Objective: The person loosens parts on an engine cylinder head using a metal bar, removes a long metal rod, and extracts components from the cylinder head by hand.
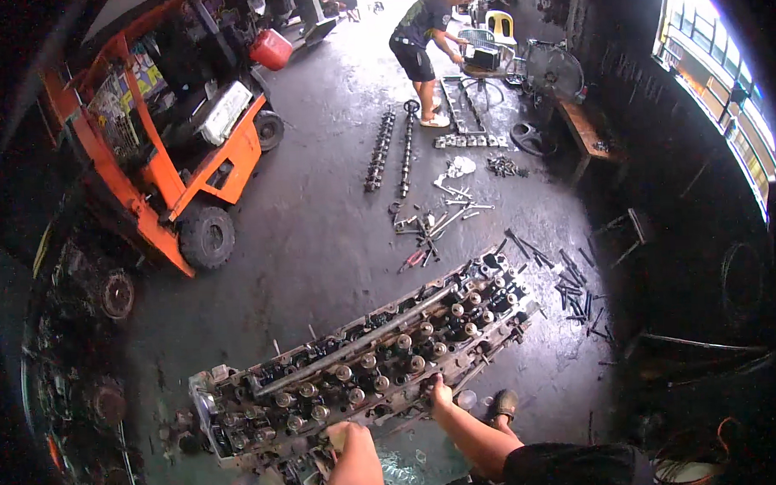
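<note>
A long, oily engine cylinder head (392, 349) lies slantwise on the floor before me, with rows of round valve spring tops along it. My right hand (441, 394) is closed on its near side edge, right of the middle. Closer to its left half, my left hand (350, 434) is also closed at the near side. Something pale yellow shows by the left fingers, too little of it to name. The undersides of both hands are hidden.
Loose bolts (573, 292) lie right of the cylinder head. Beyond it are scattered wrenches (443, 223) and two camshafts (380, 153). An orange forklift (223, 167) stands at left. Another person (423, 36) bends over a chair (482, 60) at the back. A wooden bench (587, 129) is at right.
</note>
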`<state>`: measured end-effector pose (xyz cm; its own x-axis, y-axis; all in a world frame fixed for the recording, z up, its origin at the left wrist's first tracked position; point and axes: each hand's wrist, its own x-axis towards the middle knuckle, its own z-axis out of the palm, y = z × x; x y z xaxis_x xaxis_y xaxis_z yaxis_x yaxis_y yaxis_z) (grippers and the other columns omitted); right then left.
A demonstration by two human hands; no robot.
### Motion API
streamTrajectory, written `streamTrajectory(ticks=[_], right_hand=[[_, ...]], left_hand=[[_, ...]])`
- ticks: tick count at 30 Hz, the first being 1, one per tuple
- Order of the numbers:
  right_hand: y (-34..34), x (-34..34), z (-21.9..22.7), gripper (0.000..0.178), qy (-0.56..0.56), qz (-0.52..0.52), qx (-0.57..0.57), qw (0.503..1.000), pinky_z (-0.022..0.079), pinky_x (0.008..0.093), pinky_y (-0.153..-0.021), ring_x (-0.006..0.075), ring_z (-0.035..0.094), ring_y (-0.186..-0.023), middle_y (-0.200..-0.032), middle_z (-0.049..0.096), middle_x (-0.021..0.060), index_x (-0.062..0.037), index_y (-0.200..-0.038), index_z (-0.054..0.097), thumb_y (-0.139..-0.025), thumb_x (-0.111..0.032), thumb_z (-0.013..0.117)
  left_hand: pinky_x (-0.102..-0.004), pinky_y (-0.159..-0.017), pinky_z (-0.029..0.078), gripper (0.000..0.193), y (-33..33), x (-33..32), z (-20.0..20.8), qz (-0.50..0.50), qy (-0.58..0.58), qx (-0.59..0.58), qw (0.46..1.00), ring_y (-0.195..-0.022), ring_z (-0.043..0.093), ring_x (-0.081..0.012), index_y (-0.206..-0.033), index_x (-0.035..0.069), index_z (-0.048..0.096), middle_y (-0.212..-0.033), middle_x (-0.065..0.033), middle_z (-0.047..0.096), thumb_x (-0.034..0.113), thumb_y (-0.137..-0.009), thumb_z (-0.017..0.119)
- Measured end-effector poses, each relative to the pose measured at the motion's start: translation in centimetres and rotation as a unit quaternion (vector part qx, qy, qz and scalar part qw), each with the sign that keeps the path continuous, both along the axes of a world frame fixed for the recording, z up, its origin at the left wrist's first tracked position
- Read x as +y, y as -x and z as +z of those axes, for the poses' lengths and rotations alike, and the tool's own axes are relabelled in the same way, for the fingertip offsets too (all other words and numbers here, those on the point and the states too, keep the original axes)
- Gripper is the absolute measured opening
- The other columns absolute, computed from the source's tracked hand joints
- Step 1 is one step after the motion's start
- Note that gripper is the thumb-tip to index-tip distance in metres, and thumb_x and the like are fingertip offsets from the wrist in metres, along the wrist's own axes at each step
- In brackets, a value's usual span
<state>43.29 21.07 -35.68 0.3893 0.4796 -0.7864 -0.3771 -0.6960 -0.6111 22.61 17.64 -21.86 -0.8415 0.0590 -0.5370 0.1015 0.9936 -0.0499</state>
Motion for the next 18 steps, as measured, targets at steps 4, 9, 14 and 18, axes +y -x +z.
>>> streamTrajectory(ticks=[4, 9, 14, 18], right_hand=[[0.5, 0.7, 1.1, 0.071, 0.021, 0.014, -0.09, 0.996, 0.048, 0.0456, -0.067, 0.0358, 0.064, -0.067, -0.07, 0.067, 0.0176, 0.0071, -0.088, 0.068, -0.092, -0.059, 0.043], [2.0, 1.6, 5.9, 0.079, 0.109, 0.007, -0.25, 0.962, 0.047, 0.0426, -0.09, 0.0413, 0.061, -0.098, -0.108, 0.063, 0.0271, 0.0072, -0.122, 0.051, -0.074, -0.052, 0.071], [1.2, 1.1, 6.0, 0.092, 0.102, 0.012, -0.127, 0.987, 0.046, 0.0424, -0.093, 0.0395, 0.06, -0.104, -0.118, 0.059, 0.0274, 0.0085, -0.133, 0.041, -0.075, -0.057, 0.068], [0.4, 0.3, 6.3, 0.078, 0.048, -0.041, 0.021, 0.998, 0.047, 0.0446, -0.087, 0.0381, 0.062, -0.098, -0.107, 0.065, 0.0244, 0.0057, -0.12, 0.057, -0.08, -0.062, 0.059]], left_hand=[[-0.0318, -0.086, 0.049, 0.032, -0.1, 0.4, -0.2, 0.005, -0.005, -0.001, 1.0, -0.102, 0.064, -0.0176, -0.101, 0.011, 0.07, -0.111, -0.0081, 0.067, 0.034, -0.089, 0.052], [-0.0322, -0.086, 0.05, 0.032, 0.8, -0.3, -0.3, 0.026, -0.009, 0.003, 1.0, -0.102, 0.064, -0.0174, -0.102, 0.011, 0.07, -0.112, -0.0076, 0.066, 0.034, -0.089, 0.053], [-0.0325, -0.086, 0.05, 0.031, 0.2, 0.3, -0.3, 0.015, -0.018, 0.004, 1.0, -0.103, 0.063, -0.0172, -0.103, 0.011, 0.07, -0.113, -0.0072, 0.066, 0.033, -0.089, 0.053], [-0.0328, -0.086, 0.05, 0.031, -0.1, 0.3, -0.1, 0.003, -0.019, 0.004, 1.0, -0.103, 0.063, -0.017, -0.103, 0.011, 0.07, -0.113, -0.0069, 0.066, 0.033, -0.089, 0.053]])
